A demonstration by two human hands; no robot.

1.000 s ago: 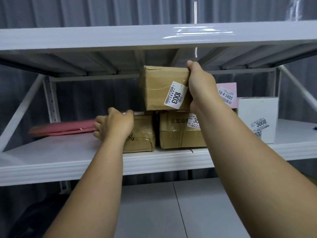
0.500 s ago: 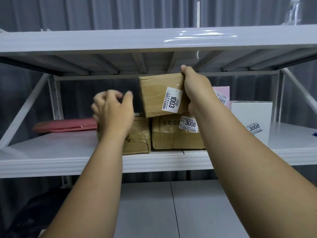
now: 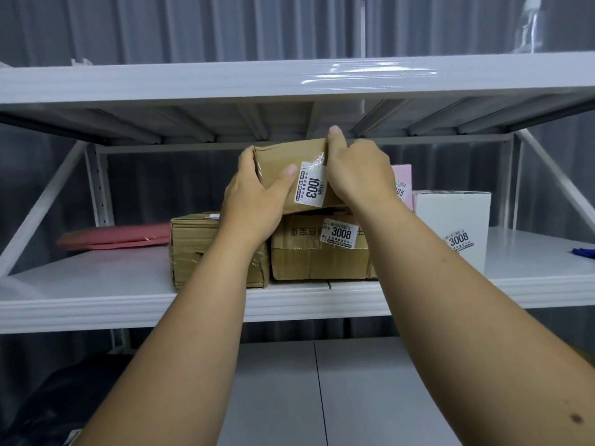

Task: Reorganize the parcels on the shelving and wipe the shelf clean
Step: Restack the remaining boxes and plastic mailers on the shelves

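Observation:
A brown cardboard parcel labelled 1003 (image 3: 289,156) sits tilted on top of a brown parcel labelled 3008 (image 3: 315,259) on the white middle shelf (image 3: 96,284). My left hand (image 3: 257,197) grips its left end, thumb across the front. My right hand (image 3: 357,169) grips its right end from above, fingers curled over the top edge. A lower brown taped parcel (image 3: 193,246) stands to the left, partly hidden by my left forearm.
A pink flat mailer (image 3: 116,238) lies at the left back of the shelf. A pink box (image 3: 402,178) and a white box labelled 3008 (image 3: 457,220) stand to the right. A blue item (image 3: 582,252) shows at the right edge. The upper shelf (image 3: 193,85) hangs close overhead.
My left hand left the low left parcel, rose and took hold of the 1003 parcel's left end. My right hand kept its grip on the right end.

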